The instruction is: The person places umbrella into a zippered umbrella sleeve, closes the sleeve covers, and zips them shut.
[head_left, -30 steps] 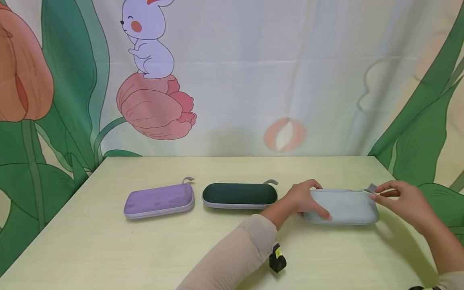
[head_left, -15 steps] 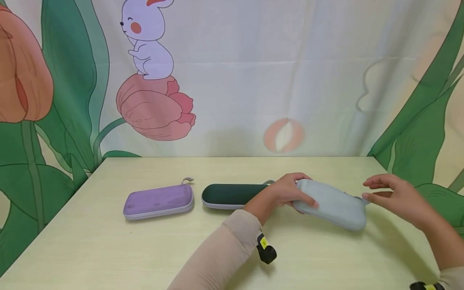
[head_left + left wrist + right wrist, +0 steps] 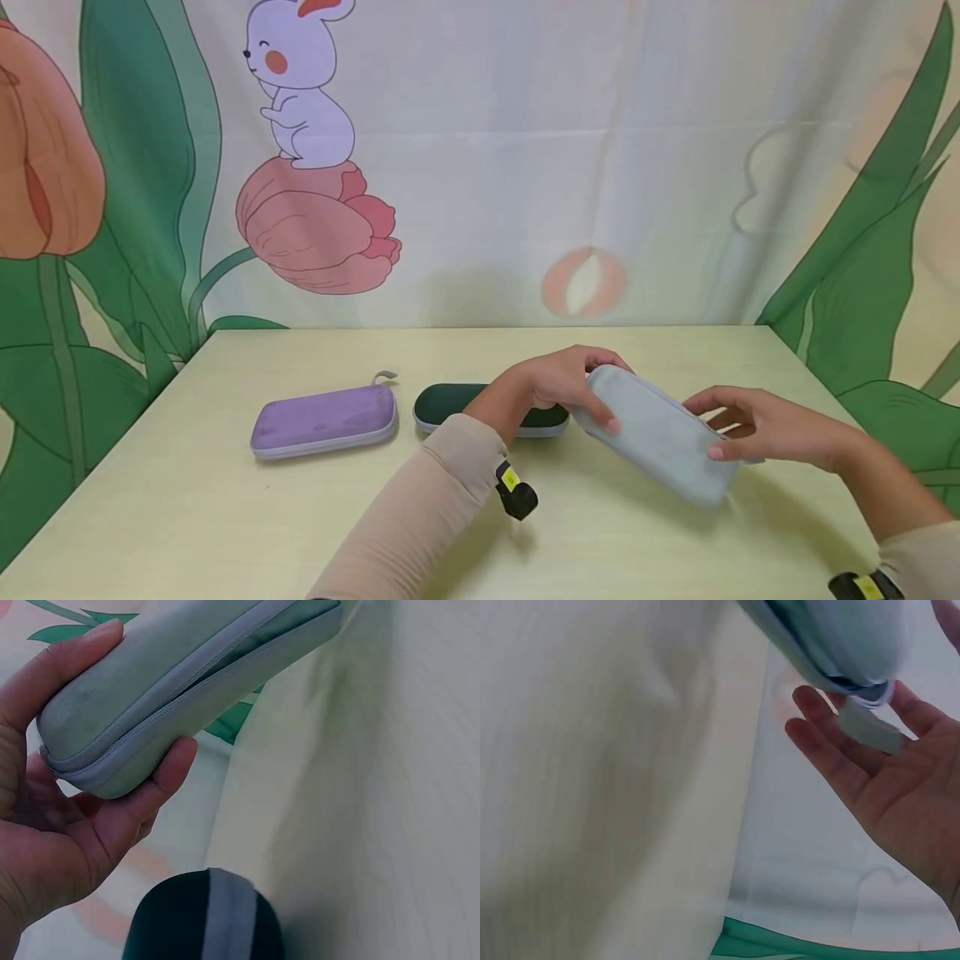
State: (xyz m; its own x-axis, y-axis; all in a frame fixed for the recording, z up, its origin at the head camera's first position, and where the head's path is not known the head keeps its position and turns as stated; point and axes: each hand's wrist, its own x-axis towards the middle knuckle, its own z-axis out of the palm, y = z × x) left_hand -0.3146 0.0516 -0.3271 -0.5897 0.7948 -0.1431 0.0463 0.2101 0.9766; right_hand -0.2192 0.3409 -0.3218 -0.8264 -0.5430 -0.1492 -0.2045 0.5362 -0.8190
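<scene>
A light blue zip pencil case point(image 3: 652, 429) is tilted above the table, its right end lower. My left hand point(image 3: 562, 379) grips its left end, thumb on the front face and fingers behind and beneath. Along the zip side, the left wrist view shows a darker gap between the zip edges towards the far end. My right hand point(image 3: 780, 429) is at the lower right end, fingers spread and loosely bent around it. In the right wrist view, a pale fabric tab point(image 3: 870, 729) hangs from that end in front of the right palm point(image 3: 922, 787), without a clear pinch.
A dark green pencil case point(image 3: 446, 404) lies on the table point(image 3: 187, 517), partly hidden behind my left forearm. Left of it lies a purple pencil case point(image 3: 322, 421) with a grey tab. A printed curtain point(image 3: 480, 167) hangs behind the table's far edge.
My left hand has lifted the light blue pencil case, shifted it left and tilted its right end down. My right hand has let go of the tab and followed leftward to the case's end.
</scene>
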